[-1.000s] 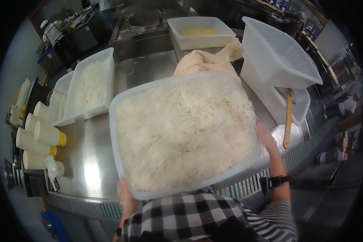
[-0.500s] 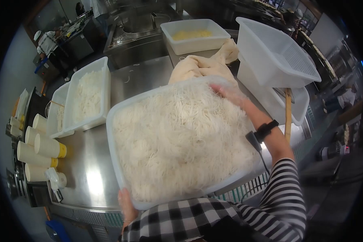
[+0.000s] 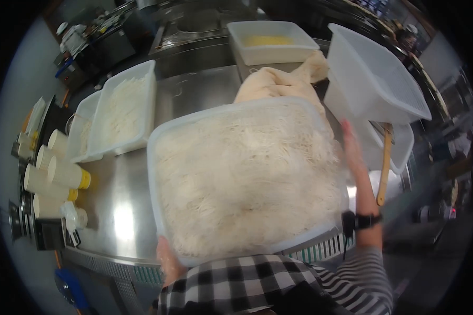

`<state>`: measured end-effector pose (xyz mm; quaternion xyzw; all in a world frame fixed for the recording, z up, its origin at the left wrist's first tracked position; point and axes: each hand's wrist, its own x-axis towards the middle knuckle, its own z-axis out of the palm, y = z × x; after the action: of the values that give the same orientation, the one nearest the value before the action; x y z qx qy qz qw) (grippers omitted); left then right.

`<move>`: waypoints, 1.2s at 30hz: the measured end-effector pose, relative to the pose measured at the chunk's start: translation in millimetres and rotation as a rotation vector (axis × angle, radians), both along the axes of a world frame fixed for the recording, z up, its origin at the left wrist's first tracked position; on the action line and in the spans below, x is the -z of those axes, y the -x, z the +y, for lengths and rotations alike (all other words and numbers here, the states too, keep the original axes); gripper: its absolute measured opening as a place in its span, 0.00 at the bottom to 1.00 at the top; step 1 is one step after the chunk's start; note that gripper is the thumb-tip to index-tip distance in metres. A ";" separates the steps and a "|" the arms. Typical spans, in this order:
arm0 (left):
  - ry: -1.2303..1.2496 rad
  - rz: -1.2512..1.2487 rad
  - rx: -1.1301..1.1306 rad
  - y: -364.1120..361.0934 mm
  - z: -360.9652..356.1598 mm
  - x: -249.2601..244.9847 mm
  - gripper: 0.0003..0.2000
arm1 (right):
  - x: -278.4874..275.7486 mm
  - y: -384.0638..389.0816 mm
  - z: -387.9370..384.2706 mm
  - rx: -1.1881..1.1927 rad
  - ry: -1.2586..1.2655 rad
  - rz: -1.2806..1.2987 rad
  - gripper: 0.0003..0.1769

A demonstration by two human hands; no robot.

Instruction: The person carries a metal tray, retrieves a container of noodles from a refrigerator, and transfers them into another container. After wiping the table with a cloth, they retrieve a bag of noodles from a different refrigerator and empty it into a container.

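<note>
A large white tub [image 3: 153,173] full of thin white noodles [image 3: 247,173] is directly in front of my body, its contents blurred by motion. At its near left corner my left hand [image 3: 169,261] holds the outside of the tub, the fingers partly hidden. Just beyond the tub's right side is my right hand [image 3: 352,147], slightly blurred and seen edge-on, with straight fingers pointing away from me and nothing visible in it. Behind the tub's far rim lies a bundle of cream cloth [image 3: 281,84].
Two white tubs [image 3: 122,113] with pale food stand on the left, near stacked paper cups [image 3: 63,170]. A tub with yellow food [image 3: 270,50] is at the back. Stacked white tubs [image 3: 373,79] and a wooden handle [image 3: 386,168] are at right. A person [image 3: 74,39] stands far left.
My right hand has left the noodles and moved to the right, outside the tub. My left hand stays at the near left corner. The view has shifted slightly.
</note>
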<state>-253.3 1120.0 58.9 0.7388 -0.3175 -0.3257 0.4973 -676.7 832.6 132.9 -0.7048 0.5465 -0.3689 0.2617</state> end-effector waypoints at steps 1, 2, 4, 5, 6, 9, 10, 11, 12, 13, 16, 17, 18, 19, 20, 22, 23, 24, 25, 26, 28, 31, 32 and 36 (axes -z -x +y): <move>0.043 0.361 -0.167 2.4 -9.5 -6.6 0.25 | 10.9 11.9 10.7 0.112 -0.156 0.116 0.27; 0.100 0.720 -0.329 -0.5 -12.7 -9.9 0.24 | 25.4 26.3 23.6 0.224 -0.306 0.235 0.29; 0.087 0.071 -0.138 -17.5 -5.0 14.7 0.24 | 94.1 60.5 65.6 0.051 -0.184 0.704 0.25; 0.036 -0.572 0.090 -23.4 0.8 27.8 0.26 | 119.5 75.3 68.9 0.169 -0.309 0.365 0.24; 0.029 -0.573 0.069 -22.5 -2.9 17.9 0.26 | 111.0 63.2 76.2 0.283 -0.436 0.022 0.24; 0.036 -0.186 0.094 -26.9 -53.1 -43.1 0.27 | 108.4 50.8 98.8 0.290 -0.346 0.299 0.23; 0.042 -0.095 0.102 -33.1 -69.0 -55.8 0.28 | 125.5 54.5 112.3 0.394 -0.303 0.224 0.23; 0.132 -0.134 0.168 -46.3 -81.2 -48.7 0.28 | 130.1 50.9 126.7 0.412 -0.300 0.197 0.23; 0.222 -0.176 0.237 -62.6 -95.3 -35.6 0.28 | 132.8 40.8 138.6 0.432 -0.298 0.167 0.24; 0.218 -0.153 0.276 -76.7 -112.7 -32.6 0.28 | 133.8 32.1 150.5 0.458 -0.287 0.121 0.24; 0.174 0.395 0.199 -126.1 -194.6 4.8 0.28 | 143.4 -9.5 187.3 0.549 -0.346 -0.191 0.23; 0.296 0.119 0.321 -147.7 -231.1 30.2 0.28 | 147.2 -26.5 196.0 0.585 -0.377 -0.337 0.23; 0.411 -0.160 0.438 -165.2 -261.8 42.9 0.28 | 152.6 -43.5 201.9 0.626 -0.411 -0.504 0.23; 0.350 0.170 0.344 -165.8 -281.3 25.4 0.28 | 157.5 -58.6 206.1 0.668 -0.436 -0.671 0.23; 0.277 0.497 0.243 -159.6 -297.4 8.8 0.27 | 163.6 -73.0 208.1 0.702 -0.461 -0.826 0.23; 0.230 0.415 0.149 -152.4 -337.7 2.0 0.26 | 167.6 -94.4 204.8 0.705 -0.500 -1.014 0.23; 0.179 0.333 0.050 -143.8 -352.1 -0.2 0.25 | 149.5 -108.6 204.1 0.706 -0.485 -1.016 0.23; 0.182 0.337 0.061 -129.4 -351.7 -1.7 0.25 | 116.1 -123.0 204.1 0.528 -0.625 -0.911 0.21; 0.209 0.132 0.044 -113.1 -340.1 -2.6 0.23 | 93.5 -136.9 202.4 0.351 -0.761 -0.803 0.19; 0.240 -0.079 0.025 -99.2 -328.2 -1.1 0.22 | 85.6 -150.5 196.4 0.355 -0.753 -0.812 0.19; 0.328 -0.294 0.089 -77.2 -296.9 17.6 0.22 | 77.3 -172.6 183.3 0.208 -0.734 -0.746 0.15; 0.018 0.170 0.302 -74.1 -266.7 -15.6 0.19 | 77.3 -200.8 164.6 0.201 -0.695 -0.696 0.17; 0.016 0.163 0.307 -79.2 -273.7 -7.5 0.19 | 75.0 -211.7 157.6 0.251 -0.663 -0.729 0.20; 0.132 0.161 0.227 -103.2 -312.5 -1.0 0.15 | 71.5 -234.0 118.6 0.213 -0.708 -0.770 0.15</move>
<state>-150.1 807.6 59.8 0.6355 -0.3787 -0.4163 0.5287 -442.6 951.1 61.4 -0.3275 0.5704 -0.4185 0.6263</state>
